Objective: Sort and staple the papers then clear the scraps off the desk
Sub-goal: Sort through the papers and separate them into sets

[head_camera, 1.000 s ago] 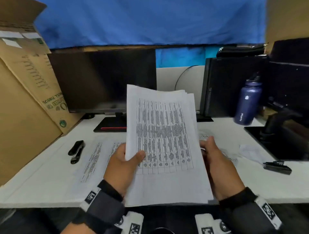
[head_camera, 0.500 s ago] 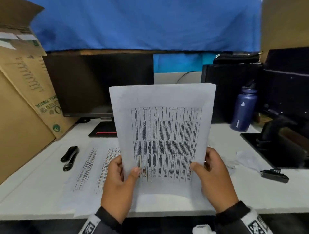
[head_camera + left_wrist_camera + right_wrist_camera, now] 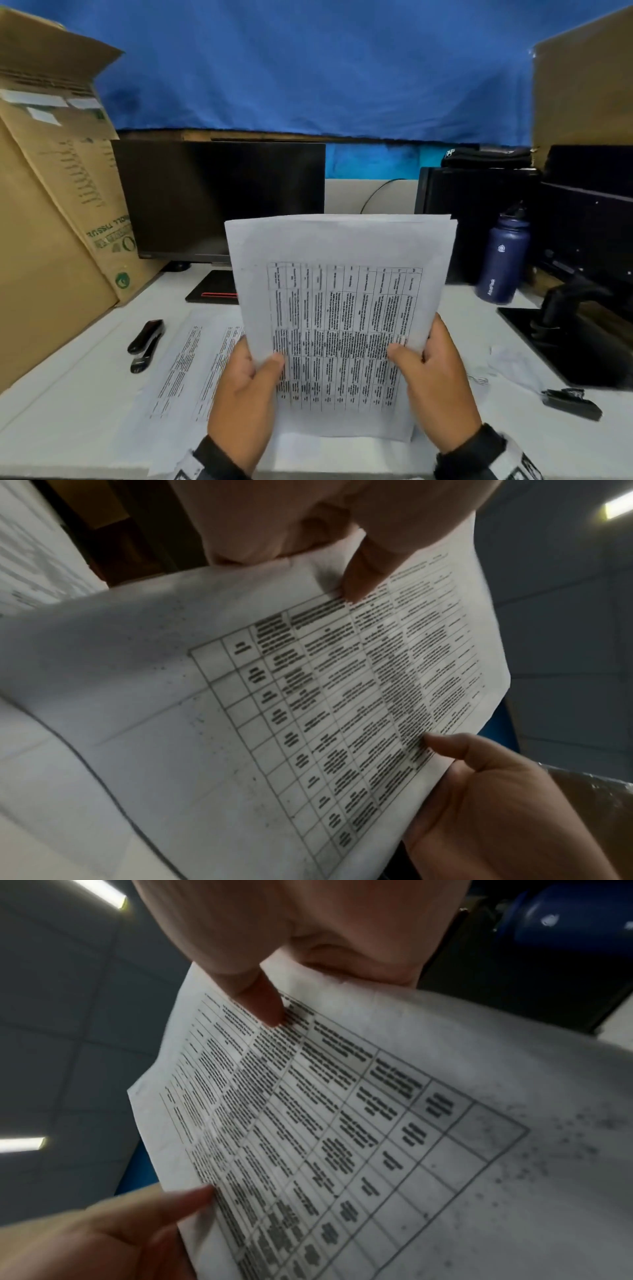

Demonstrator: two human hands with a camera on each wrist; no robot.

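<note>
A stack of printed sheets [image 3: 342,301] with a table on the front page stands upright over the desk's front edge. My left hand [image 3: 250,380] pinches its lower left side, thumb on the front. My right hand [image 3: 435,373] pinches the lower right side the same way. The left wrist view shows the stack [image 3: 274,696] between my left thumb [image 3: 363,574] and my right hand [image 3: 479,791]. The right wrist view shows the page [image 3: 342,1123] under my right thumb [image 3: 260,999]. A black stapler [image 3: 145,344] lies at the left, and crumpled paper scraps [image 3: 510,363] lie at the right.
More printed sheets [image 3: 191,359] lie flat on the white desk [image 3: 68,404] left of my hands. A dark monitor [image 3: 219,202] stands behind, a cardboard box [image 3: 51,240] at the left, a blue bottle [image 3: 501,263] and a black clip-like tool [image 3: 570,402] at the right.
The stack has been turned from a tilted hold to face me squarely. My right hand shifted from its right edge to pinching the lower right side.
</note>
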